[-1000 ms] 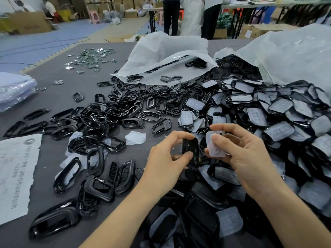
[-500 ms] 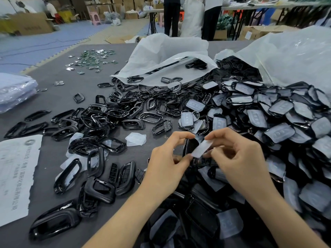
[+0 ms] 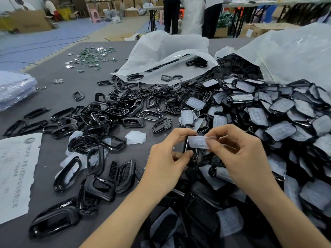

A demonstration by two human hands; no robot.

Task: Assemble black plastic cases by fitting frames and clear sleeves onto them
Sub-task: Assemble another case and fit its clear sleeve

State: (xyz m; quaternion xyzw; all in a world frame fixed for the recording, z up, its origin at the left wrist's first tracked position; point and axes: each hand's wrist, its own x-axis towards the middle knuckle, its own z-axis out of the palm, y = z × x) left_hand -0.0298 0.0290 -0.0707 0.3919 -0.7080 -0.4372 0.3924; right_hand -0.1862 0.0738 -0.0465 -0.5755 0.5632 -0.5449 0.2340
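In the head view, the left hand (image 3: 166,163) has its grip closed on a black case (image 3: 189,149), thumb and forefinger pinching it upright above the grey worktop (image 3: 53,90). The right hand (image 3: 240,158) has its grip pinched on a clear sleeve (image 3: 197,141), which lies across the case's upper end. Loose black frames (image 3: 114,111) lie to the left, and sleeved cases (image 3: 268,115) are heaped to the right.

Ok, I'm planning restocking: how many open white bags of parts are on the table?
2: the centre bag at the back, the right bag beside it. The wrapped pile far left may hide more.
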